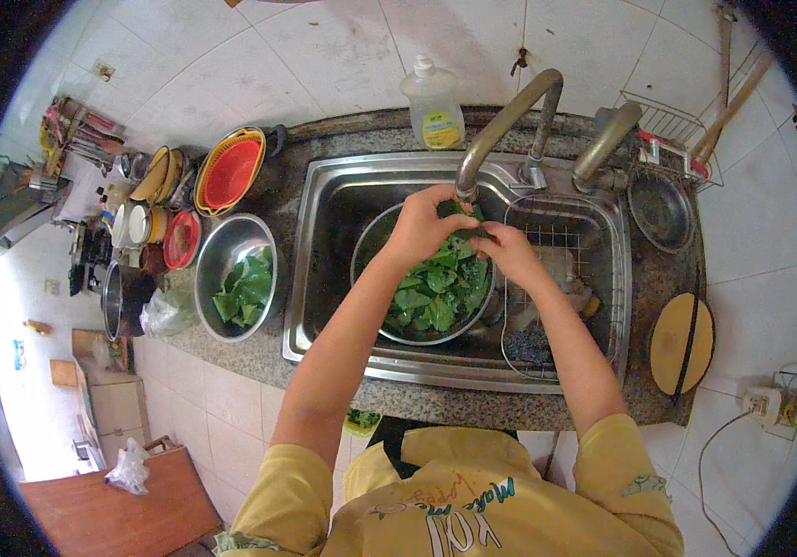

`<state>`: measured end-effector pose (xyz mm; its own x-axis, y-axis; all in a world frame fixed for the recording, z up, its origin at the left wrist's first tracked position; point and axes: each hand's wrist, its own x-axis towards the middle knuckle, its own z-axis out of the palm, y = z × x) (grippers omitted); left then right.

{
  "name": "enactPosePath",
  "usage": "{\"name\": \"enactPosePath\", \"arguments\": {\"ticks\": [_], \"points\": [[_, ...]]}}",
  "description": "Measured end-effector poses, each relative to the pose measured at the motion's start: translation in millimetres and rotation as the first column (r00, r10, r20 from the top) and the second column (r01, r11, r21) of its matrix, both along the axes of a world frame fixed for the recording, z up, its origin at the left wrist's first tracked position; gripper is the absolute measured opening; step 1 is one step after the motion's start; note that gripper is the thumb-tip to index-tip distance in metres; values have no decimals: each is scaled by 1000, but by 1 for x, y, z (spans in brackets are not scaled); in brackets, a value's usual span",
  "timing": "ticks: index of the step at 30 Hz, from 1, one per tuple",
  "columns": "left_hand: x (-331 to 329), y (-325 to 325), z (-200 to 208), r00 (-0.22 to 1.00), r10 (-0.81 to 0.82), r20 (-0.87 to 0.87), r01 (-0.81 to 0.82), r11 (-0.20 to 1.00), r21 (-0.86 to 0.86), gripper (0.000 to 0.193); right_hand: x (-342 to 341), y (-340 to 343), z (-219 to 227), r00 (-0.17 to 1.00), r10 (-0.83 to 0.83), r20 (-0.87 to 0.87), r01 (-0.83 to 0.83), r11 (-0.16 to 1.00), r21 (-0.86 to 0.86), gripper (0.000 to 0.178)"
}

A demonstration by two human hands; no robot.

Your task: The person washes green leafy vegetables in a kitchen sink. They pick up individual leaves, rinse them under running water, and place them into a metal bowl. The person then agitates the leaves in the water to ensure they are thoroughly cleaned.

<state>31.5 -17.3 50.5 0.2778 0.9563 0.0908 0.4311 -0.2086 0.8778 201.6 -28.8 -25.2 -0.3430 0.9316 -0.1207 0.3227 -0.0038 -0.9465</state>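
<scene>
My left hand (424, 226) is closed on a green leaf (474, 213) just below the mouth of the curved faucet (500, 121). From the right, my right hand (512, 252) pinches the lower part of the same leaf. Part of the leaf is hidden behind my fingers. Beneath both hands, a round metal basin (358, 255) sits in the left side of the sink and holds many leafy greens (435, 295). More leaves (248, 290) lie in a steel bowl (209, 269) on the counter to the left.
The steel sink (352, 167) has a wire basket (561, 223) in its right side. Behind it stands a clear bottle (435, 107). A red colander (233, 174) and stacked dishes crowd the far left counter. At right are a dark oval dish (661, 213) and a round board (681, 343).
</scene>
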Motion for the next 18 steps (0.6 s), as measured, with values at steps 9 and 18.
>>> {"name": "enactPosePath", "arguments": {"ticks": [9, 18], "points": [[17, 0, 5, 994, 65, -83, -57, 993, 99, 31, -15, -11, -57, 920, -77, 384, -18, 971, 239, 14], [21, -5, 9, 981, 50, -187, 13, 947, 320, 21, -42, 2, -214, 819, -14, 573, -180, 943, 280, 32]]}}
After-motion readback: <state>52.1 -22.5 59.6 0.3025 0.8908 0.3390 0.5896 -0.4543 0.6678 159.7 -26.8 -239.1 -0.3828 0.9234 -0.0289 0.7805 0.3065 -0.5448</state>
